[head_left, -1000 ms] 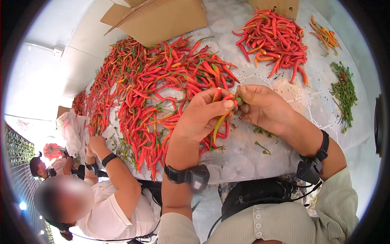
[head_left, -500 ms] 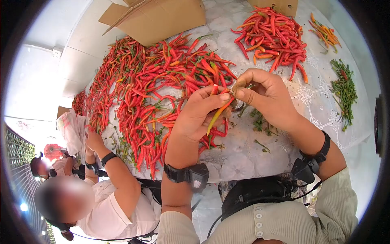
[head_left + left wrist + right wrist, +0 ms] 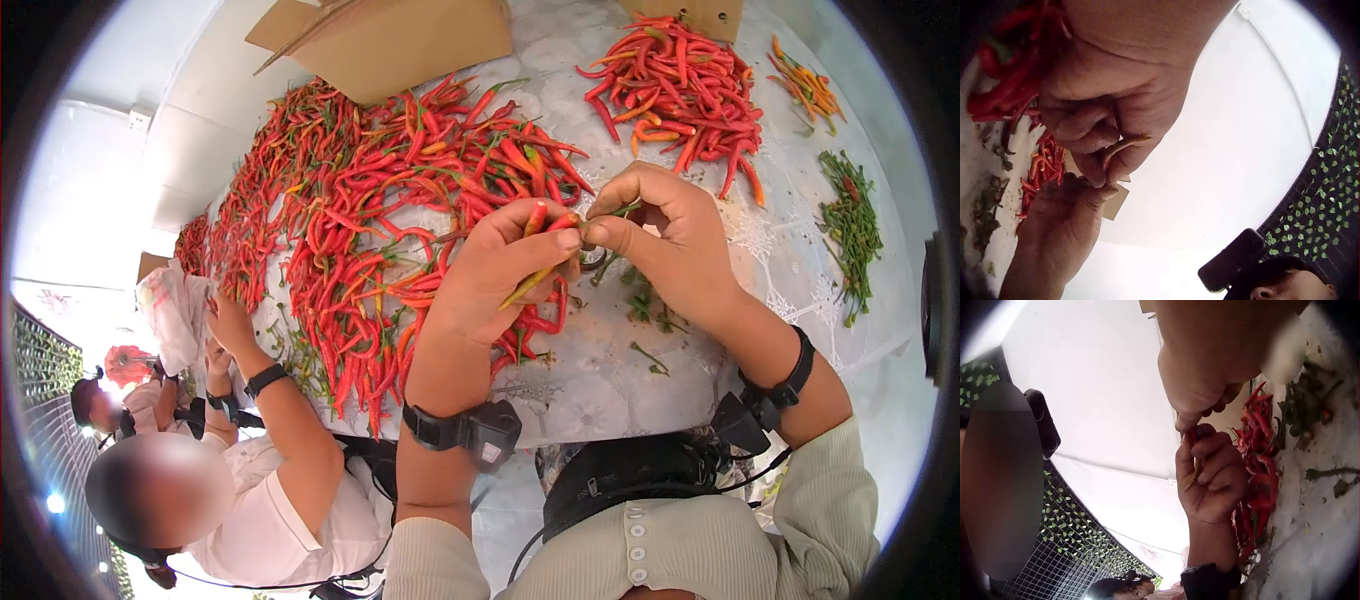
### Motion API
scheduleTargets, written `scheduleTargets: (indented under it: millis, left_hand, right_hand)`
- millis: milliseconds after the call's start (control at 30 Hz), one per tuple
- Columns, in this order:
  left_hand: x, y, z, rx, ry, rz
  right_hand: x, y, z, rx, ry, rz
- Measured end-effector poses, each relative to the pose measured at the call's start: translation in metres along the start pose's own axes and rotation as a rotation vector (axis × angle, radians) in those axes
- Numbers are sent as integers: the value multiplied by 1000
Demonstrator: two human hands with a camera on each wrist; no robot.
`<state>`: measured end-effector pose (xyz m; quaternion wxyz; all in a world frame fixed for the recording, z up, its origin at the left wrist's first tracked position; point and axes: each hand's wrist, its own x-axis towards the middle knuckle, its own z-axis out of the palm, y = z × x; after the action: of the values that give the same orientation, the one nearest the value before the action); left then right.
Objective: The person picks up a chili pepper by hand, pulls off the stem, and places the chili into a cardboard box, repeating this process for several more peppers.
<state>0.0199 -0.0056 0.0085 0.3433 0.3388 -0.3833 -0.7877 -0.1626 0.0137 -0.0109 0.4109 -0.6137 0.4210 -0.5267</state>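
Note:
My left hand (image 3: 490, 275) grips a few chilies, thumb across them. From it a yellow-green chili (image 3: 523, 289) slants down toward the palm, and a red chili (image 3: 537, 218) pokes up between the fingers. Right at the left thumb tip, my right hand (image 3: 672, 232) pinches the stem end, its fingers bent; a bit of green stem (image 3: 628, 208) shows inside that hand. In the left wrist view the thin chili (image 3: 1125, 148) curves out of the left fingers; the right wrist view shows the chili (image 3: 1196, 472) against the left palm.
A large heap of red chilies (image 3: 350, 220) spreads left of my hands. Farther back lie a smaller red pile (image 3: 685, 95), some orange chilies (image 3: 803, 82) and green stems (image 3: 850, 225). Cardboard boxes (image 3: 420, 55) stand behind. Another person (image 3: 280, 480) works at the left.
My right hand has risen slightly and its fingers have bent more around the stem end. The yellow-green chili in my left hand has tilted further left.

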Motion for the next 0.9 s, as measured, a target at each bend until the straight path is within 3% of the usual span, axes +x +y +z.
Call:
scheduleTargets:
  millis: [100, 300, 500, 600, 700, 900]
  left_hand:
    - [0, -1, -2, 48, 6, 21]
    - [2, -5, -7, 20, -70, 50]
    - [1, -4, -3, 0, -86, 35]
    - [-1, -5, 0, 14, -42, 38]
    - [0, -5, 1, 4, -115, 58]
    - [1, 3, -12, -198, -149, 142]
  right_hand:
    - [0, -2, 0, 67, -43, 151]
    - [3, 5, -1, 310, -164, 204]
    - [4, 9, -7, 536, -315, 399]
    - [2, 4, -3, 646, -271, 459]
    - [2, 4, -3, 676, -287, 535]
    - [6, 4, -3, 453, -91, 420]
